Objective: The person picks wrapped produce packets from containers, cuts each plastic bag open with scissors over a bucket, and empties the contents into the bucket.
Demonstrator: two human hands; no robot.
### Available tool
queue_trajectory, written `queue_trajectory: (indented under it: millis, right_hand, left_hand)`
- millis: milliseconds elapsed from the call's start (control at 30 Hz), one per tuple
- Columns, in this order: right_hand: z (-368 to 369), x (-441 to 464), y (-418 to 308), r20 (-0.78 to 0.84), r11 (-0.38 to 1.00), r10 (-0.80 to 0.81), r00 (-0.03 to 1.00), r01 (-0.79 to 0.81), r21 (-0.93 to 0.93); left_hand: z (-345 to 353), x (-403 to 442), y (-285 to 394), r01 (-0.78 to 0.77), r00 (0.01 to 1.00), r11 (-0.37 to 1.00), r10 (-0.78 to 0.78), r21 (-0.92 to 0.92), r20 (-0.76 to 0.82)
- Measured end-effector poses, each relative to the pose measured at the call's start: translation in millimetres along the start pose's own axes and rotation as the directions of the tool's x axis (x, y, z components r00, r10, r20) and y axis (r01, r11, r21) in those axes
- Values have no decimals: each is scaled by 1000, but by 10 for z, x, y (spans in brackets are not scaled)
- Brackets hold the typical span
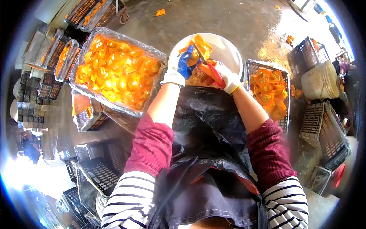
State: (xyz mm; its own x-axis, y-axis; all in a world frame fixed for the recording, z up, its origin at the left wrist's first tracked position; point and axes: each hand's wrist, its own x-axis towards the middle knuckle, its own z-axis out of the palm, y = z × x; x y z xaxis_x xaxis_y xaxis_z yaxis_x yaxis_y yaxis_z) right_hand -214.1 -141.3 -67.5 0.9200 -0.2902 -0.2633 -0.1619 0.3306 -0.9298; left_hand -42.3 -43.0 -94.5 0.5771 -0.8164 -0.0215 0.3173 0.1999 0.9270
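Far left: dark stacked crates point(31, 105), too small for me to count. Next, plastic-lined crates holding orange items, standing on edge in my curved view. Then one large plastic-lined crate point(162, 57), filled with glossy orange packets point(114, 72); below it, a dark slatted crate point(102, 176) on its own stack.

Centre: left hand point(184, 68), one, in a blue-and-white glove; I see the fingers curled in on an orange packet point(203, 45), its bright film standing out above the grip. Packet located over the opening of a white tub point(237, 51); I cannot tell how high. One red-handled tool point(218, 77), its narrow blade slanting up and left across the packet. Right hand point(228, 76), one, in a white-and-orange glove, folded around the red handle; how tightly, I cannot tell.

Right: dark crate point(288, 103), just beside the tub, holding crumpled orange wrappers point(268, 91). Beyond it, a yellowish scatter point(275, 53) on the floor. Further over, a pale bucket point(319, 81), near more slatted crates. At the far edge, another person point(346, 68), partly cut off from my view.
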Motion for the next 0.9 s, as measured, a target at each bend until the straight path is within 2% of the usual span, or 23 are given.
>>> queue_trajectory:
  millis: [33,100,200,267,333,367,467,533,567,633,700,767,800,833,867,900]
  right_hand:
    - [-16,-4,17,3,1000,10,1000,-10,30]
    - [-27,32,75,8,996,26,1000,-27,88]
    - [-81,173,247,-8,990,3,1000,-2,141]
    - [-119,248,348,-39,989,-69,997,73,131]
    - [-49,108,109,-7,998,30,1000,-30,51]
    - [-19,59,25,6,997,81,997,-81,11]
    - [-33,123,69,-65,995,93,994,-94,-21]
    - [20,99,41,-97,999,39,994,-37,24]
    - [36,87,31,-115,999,13,993,-8,45]
    - [4,133,56,-195,992,-60,979,36,-122]
    - [-11,136,79,-269,966,-134,954,65,-251]
    - [-35,100,76,-331,933,-211,920,89,-348]
    - [57,-31,-101,-353,943,-126,927,1,-334]
    - [-140,79,87,-387,961,-126,913,16,-275]
    - [-159,109,102,-410,985,-162,898,123,-119]
    - [-176,137,116,-432,971,-198,880,235,34]
  left_hand:
    - [23,-29,60,65,997,998,-65,-18,-33]
    - [16,-53,89,87,995,996,-86,6,-52]
    - [4,-56,220,236,962,963,-212,132,-172]
    - [-48,-105,165,-7,996,879,47,477,-73]
    - [-57,-120,147,-112,989,778,147,619,-6]
    - [-14,-132,203,-91,991,780,133,619,-22]
    - [256,-241,481,118,976,883,-19,454,-217]
    - [277,-247,486,74,981,896,13,438,-193]
    - [134,-167,323,-61,989,861,119,506,-84]
    - [-5,-17,106,-183,979,863,201,472,12]
    - [-52,95,-37,-148,986,945,163,292,-29]
    - [-290,173,-54,-277,959,836,268,474,89]
    - [-253,6,153,-85,994,972,98,220,-48]
    - [-211,-167,366,61,980,994,-77,-94,-182]
    - [-319,-208,428,-28,979,1000,24,-15,-202]
    - [-318,-437,700,-162,940,787,306,596,-148]
